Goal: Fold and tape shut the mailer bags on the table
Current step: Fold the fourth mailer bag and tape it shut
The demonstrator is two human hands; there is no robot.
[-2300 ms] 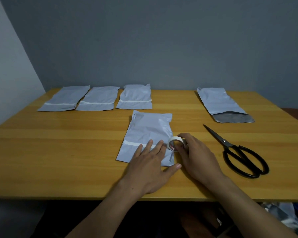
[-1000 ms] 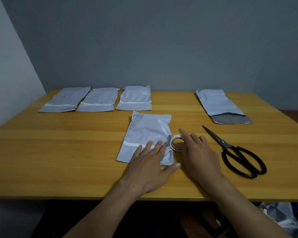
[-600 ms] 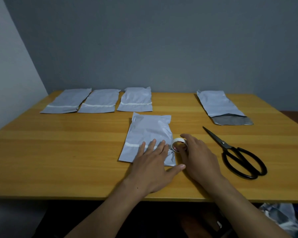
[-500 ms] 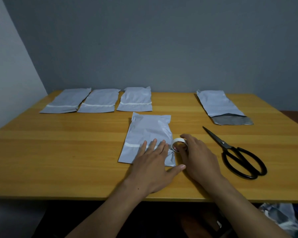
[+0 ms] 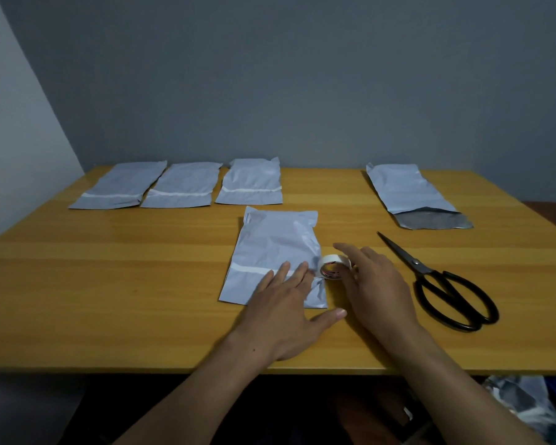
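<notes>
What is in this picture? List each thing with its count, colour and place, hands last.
taped mailer bags: three, grey, in a row at the table's far left
centre mailer bag: one, grey with a white tape strip across it, under the left hand
open mailer bag: one, grey, far right, flap unfolded
tape roll: one, white, at the centre mailer bag's right edge
scissors: one pair, black handles, right of the tape roll
table: one, yellow wood
left hand: flat on the centre mailer bag
right hand: touches the tape roll

Plain packing room
Bare grey walls (image 5: 302, 75) beyond the right grip (image 5: 379, 287); wooden worktop (image 5: 109, 268) under it with mailer bags (image 5: 276, 242), scissors (image 5: 419, 266).
</notes>
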